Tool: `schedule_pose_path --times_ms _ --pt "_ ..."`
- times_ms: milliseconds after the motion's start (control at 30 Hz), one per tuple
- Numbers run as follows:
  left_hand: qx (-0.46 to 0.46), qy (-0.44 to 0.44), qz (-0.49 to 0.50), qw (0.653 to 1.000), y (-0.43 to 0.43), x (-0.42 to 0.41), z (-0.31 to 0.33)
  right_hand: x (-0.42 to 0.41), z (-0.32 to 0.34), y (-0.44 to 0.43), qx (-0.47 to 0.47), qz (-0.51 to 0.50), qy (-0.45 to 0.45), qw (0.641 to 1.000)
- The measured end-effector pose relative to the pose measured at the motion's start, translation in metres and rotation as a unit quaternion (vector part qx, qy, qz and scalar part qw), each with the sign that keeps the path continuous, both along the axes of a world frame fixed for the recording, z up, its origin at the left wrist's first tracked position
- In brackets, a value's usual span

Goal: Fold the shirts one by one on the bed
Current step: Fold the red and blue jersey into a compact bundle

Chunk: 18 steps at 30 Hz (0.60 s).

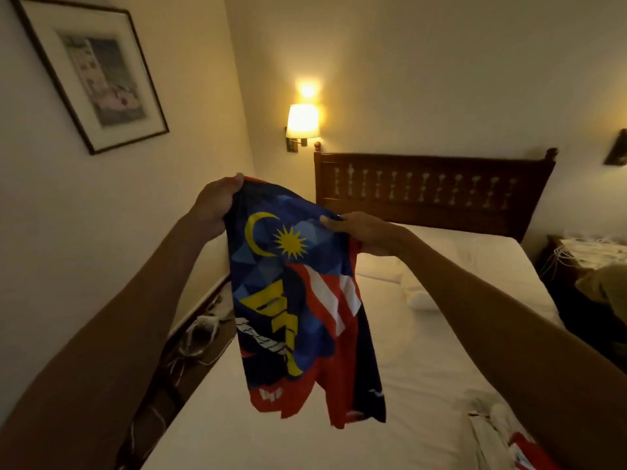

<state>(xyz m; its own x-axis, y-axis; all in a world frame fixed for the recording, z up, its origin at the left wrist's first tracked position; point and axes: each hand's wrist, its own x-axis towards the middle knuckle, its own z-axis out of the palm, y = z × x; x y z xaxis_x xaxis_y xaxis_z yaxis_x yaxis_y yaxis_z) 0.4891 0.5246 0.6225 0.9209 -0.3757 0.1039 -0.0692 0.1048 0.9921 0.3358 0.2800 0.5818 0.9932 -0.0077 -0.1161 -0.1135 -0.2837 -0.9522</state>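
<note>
Left hand [217,206] and right hand [361,230] each pinch the top edge of the shirt [298,300], left higher. The shirt hangs lengthwise, clear above the bed [424,334]; lowering it flat appears next.

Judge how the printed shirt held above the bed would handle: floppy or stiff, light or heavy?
Probably floppy: the shirt hangs in loose folds. Likely light: the left hand and right hand hold it by the edge alone.

The bottom edge cuts off the red-white garment [526,451].
</note>
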Motion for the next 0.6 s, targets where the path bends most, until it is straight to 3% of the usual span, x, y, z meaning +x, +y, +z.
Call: schedule_pose_path --times_ms 133,233,367,500,600 --pt "0.061 -0.011 0.029 0.998 0.024 -0.013 -0.005 0.008 0.032 0.017 0.044 -0.005 -0.089 0.995" --pt "0.153 -0.036 -0.103 0.982 0.028 -0.041 0.0 0.012 0.057 0.031 0.037 0.003 -0.114 0.993" --pt "0.133 -0.022 -0.283 0.95 0.011 -0.081 0.002 0.01 0.078 0.038 0.001 0.025 -0.126 0.992" --pt "0.152 -0.027 -0.284 0.946 -0.007 -0.098 0.006 -0.001 0.088 0.03 -0.035 0.041 -0.128 0.99" --pt "0.124 -0.034 -0.263 0.956 -0.008 -0.093 0.021 -0.016 0.094 0.01 -0.066 0.073 -0.082 0.992"
